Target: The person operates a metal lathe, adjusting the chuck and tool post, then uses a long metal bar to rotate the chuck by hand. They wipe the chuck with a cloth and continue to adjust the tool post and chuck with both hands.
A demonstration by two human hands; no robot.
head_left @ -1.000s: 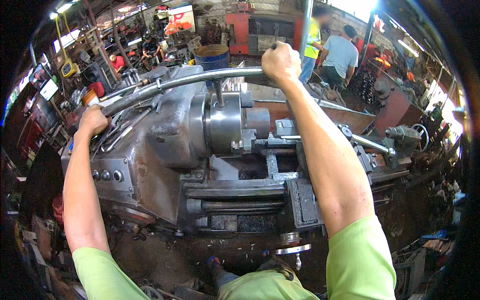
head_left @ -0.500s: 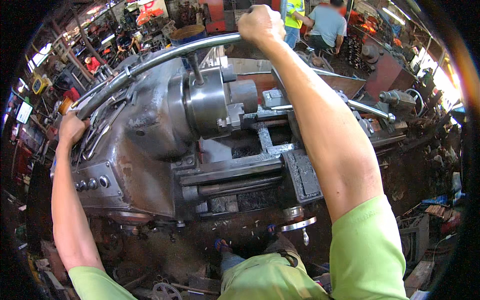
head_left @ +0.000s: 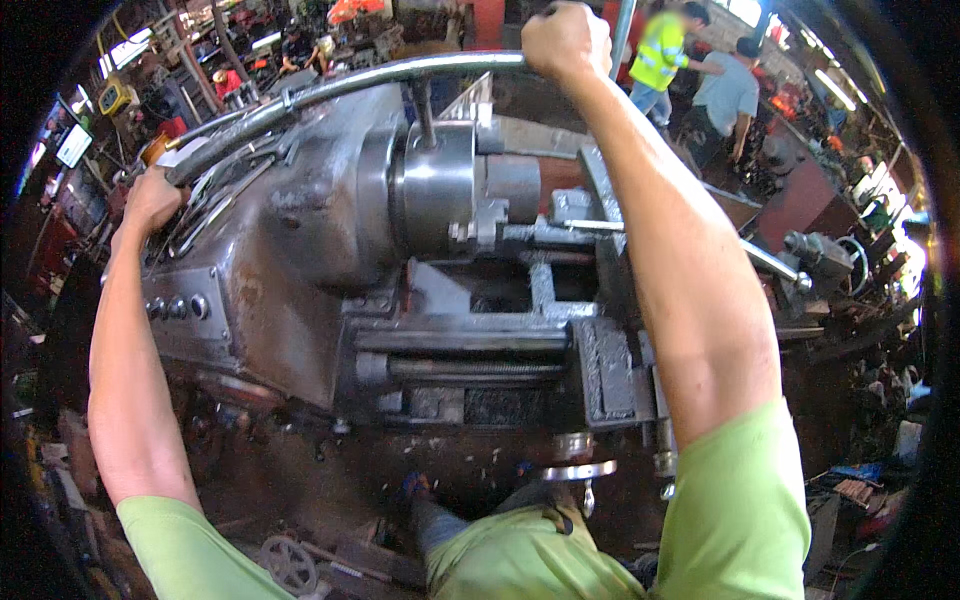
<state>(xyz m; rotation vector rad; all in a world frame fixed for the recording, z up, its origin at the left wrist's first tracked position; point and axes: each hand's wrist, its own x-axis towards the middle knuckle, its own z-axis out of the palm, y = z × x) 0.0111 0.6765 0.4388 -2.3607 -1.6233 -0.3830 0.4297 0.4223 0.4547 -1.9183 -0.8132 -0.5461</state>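
Observation:
A long metal bar [head_left: 370,80] spans the view above the lathe headstock [head_left: 285,230]; the fisheye lens bends it. A round metal stem [head_left: 423,112] runs from the bar down into the top of the steel chuck [head_left: 438,190], like a chuck key. My left hand [head_left: 153,200] is wrapped round the bar's left end. At its right end my right hand [head_left: 568,42] is closed in a fist. A thick cylindrical workpiece [head_left: 515,188] sits in the chuck jaws.
Loose metal tools [head_left: 215,205] lie on the headstock. Chips cover the lathe carriage [head_left: 605,375], with a handwheel [head_left: 580,470] below it. A long-handled lever [head_left: 775,264] points right. Two people stand at the back right, one in a yellow vest [head_left: 657,55]; others work at the back left.
My view has shifted, so the lathe and bar appear slightly farther right and higher. Both hands keep their hold on the bar. The people at the back right show more fully.

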